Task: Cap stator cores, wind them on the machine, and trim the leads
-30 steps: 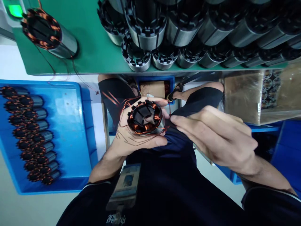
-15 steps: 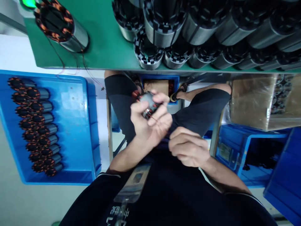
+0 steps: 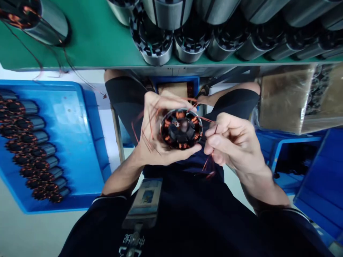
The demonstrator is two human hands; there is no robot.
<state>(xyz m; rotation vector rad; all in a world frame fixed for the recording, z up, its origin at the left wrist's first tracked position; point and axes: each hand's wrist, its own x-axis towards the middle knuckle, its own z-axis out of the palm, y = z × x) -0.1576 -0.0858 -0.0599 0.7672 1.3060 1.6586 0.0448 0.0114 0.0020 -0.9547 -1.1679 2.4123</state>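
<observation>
My left hand (image 3: 152, 132) wraps round a motor stator (image 3: 181, 129), thumb along its lower side and fingers over the top. The stator's open end faces me, showing copper windings about a dark core. Thin copper wires (image 3: 205, 119) run from its upper right rim to my right hand (image 3: 233, 142), which pinches them between thumb and fingers. Loose wire ends (image 3: 207, 163) dangle below that pinch, blurred. More reddish wires trail across the back of my left hand.
A green bench (image 3: 88, 39) at the top bears several metal stators (image 3: 155, 50) and one copper-wound stator (image 3: 50, 25) with trailing wires. Left, a blue tray (image 3: 80, 142) holds rows of wound stators. Right are a plastic-wrapped carton (image 3: 284, 96) and blue bins (image 3: 316, 182).
The stator has turned so its open end faces me. My right hand has risen and moved right, now with wires in its fingers. The view has shifted slightly.
</observation>
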